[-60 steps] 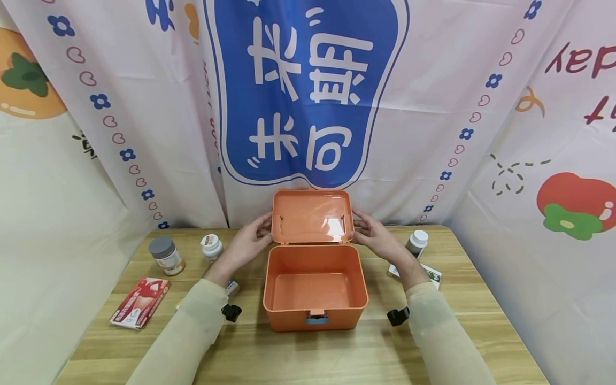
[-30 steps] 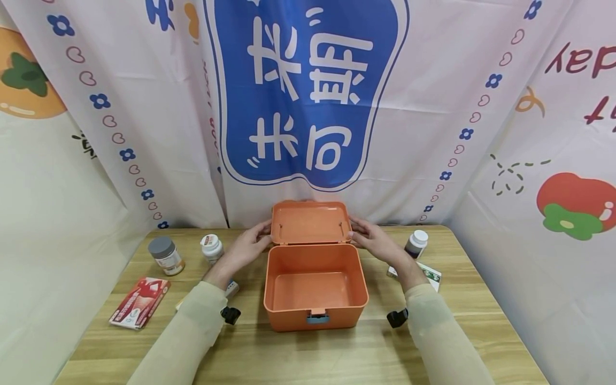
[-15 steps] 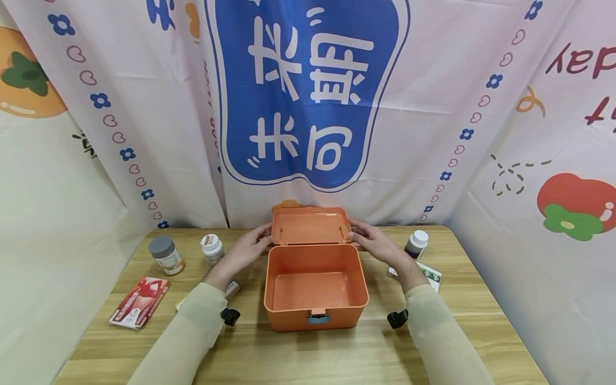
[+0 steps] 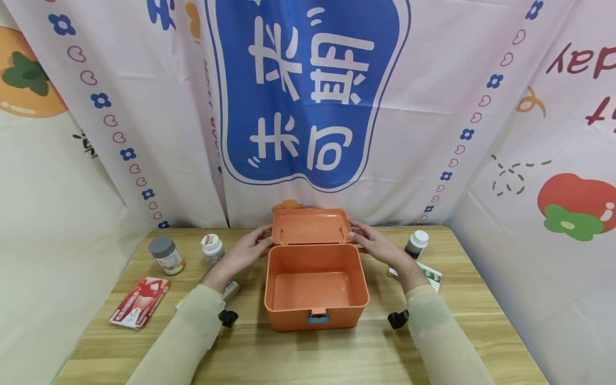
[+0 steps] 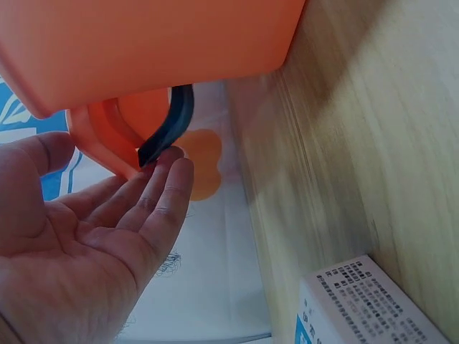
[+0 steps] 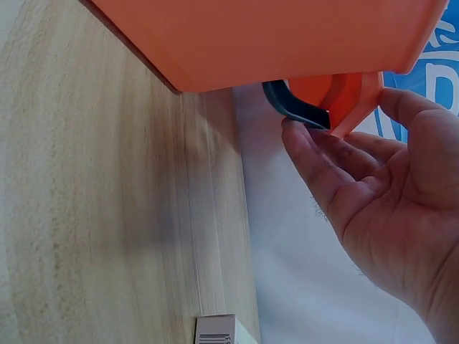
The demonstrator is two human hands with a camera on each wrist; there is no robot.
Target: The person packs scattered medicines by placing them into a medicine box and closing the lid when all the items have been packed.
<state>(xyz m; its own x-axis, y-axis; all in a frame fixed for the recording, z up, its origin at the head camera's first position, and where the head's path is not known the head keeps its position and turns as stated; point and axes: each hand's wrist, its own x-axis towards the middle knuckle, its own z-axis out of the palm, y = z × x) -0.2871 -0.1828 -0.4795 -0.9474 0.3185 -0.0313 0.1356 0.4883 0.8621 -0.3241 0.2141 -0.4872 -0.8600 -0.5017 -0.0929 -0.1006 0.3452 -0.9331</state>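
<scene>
An orange plastic box (image 4: 316,289) stands uncovered mid-table, a blue latch (image 4: 318,319) on its front wall and bare inside. Its hinged lid (image 4: 313,226) leans back toward the cloth. At the lid's left edge my left hand (image 4: 248,248) has the thumb by the rim and the fingers behind. My right hand (image 4: 377,243) holds the opposite edge likewise. A dark curved handle (image 5: 172,125) on the lid's outer side meets the left fingertips in the left wrist view. The right wrist view shows the handle's other end (image 6: 295,107) against my right fingers.
On the left are a grey-capped jar (image 4: 166,255), a red carton (image 4: 140,302), a white bottle (image 4: 212,248) and a small box (image 4: 231,290) partly behind my forearm. A white-capped bottle (image 4: 416,244) and a green-white carton (image 4: 430,275) sit right. A printed cloth (image 4: 423,107) hangs behind.
The lid has tipped farther back and its top edge sits lower, with both hands following slightly. Over the last half second it has barely moved. The box body stays in place.
</scene>
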